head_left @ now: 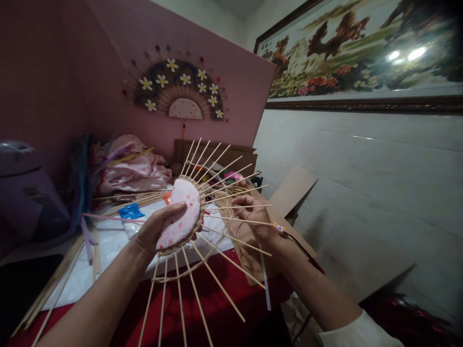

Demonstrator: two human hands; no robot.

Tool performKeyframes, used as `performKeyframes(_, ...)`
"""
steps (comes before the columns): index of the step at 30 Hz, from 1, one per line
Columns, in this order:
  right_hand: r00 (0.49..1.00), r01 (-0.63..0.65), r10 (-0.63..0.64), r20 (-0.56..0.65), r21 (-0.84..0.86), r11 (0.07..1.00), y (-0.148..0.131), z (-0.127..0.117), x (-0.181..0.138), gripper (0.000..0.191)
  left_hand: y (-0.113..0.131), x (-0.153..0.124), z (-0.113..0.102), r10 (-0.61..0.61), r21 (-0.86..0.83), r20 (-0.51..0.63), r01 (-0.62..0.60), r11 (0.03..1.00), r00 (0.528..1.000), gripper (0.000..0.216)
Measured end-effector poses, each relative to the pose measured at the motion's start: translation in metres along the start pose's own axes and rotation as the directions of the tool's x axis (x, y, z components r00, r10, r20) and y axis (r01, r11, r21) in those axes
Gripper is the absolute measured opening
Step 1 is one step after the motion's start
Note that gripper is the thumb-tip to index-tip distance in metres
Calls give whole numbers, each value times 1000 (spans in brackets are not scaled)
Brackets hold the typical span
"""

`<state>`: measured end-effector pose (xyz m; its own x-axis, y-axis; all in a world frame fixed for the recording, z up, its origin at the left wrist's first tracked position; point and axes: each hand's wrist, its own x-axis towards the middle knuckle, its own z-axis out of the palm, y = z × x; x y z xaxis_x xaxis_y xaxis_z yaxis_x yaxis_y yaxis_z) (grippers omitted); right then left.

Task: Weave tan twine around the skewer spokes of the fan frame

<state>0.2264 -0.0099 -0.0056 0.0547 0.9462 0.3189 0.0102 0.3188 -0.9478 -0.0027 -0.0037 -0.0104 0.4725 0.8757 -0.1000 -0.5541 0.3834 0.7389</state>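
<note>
My left hand (164, 221) grips a half-round panel (188, 205) covered in pink fabric with red dots, thumb on its front and fingers behind. A braided rim (200, 224) edges the panel's curve. Thin wooden sticks (213, 282) fan out from it on all sides of the curve. A twisted cord (191, 270) crosses the lower sticks and curves up towards my right hand (249, 209). There, thumb and fingertips are pinched together on the cord, among the right-hand sticks. A beaded band with a dark strap is at my right wrist.
A finished-looking flowered fan (181, 86) hangs on the pink board behind. On the table lie pink cloth (132, 164), a blue packet (130, 211), loose sticks (54, 284) and cardboard (244, 241). A purple container (32, 197) stands left; a tiled wall (361, 183) rises right.
</note>
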Motion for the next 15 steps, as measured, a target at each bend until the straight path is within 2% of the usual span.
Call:
performKeyframes(7,997,66,-63,33,-76,995,2,12,4,11,-1,-3,5,-35,10,-34,35,999,999,16)
performKeyframes(13,990,-139,141,1,173,975,11,24,1,21,-2,-6,10,-38,-13,-64,37,999,997,16)
performKeyframes(15,988,-151,152,13,212,966,14,26,1,22,-2,-6,10,-28,-21,-67,26,999,997,19)
